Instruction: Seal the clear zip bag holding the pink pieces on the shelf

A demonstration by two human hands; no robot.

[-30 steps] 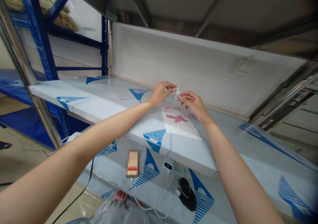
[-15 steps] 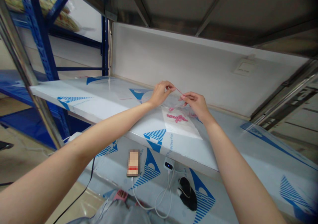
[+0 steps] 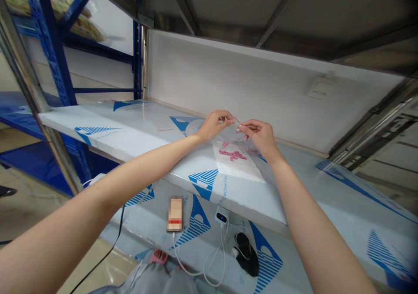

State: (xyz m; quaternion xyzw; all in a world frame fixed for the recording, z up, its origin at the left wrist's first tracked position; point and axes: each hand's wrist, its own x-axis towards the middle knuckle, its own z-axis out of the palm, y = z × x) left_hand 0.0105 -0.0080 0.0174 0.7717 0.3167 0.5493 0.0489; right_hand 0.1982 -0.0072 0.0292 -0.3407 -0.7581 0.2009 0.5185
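A thin red string runs between my two hands above the shelf. My left hand pinches its left part between thumb and fingertips. The fingertips of my right hand are closed on the string's other part; whether a bead is also there is too small to tell. Below the hands, several pink beads lie in a loose cluster on a white sheet. A clear plastic bag sits behind the sheet, partly hidden by my hands.
The shelf is covered in blue-printed protective film. On the lower level lie a phone with a cable, a white power bank and a black object. An upper shelf hangs overhead, with a wall behind.
My left hand has lowered slightly and shifted a little right, so its fingertips are nearer my right hand. The right hand has barely moved. The beads have stayed in place.
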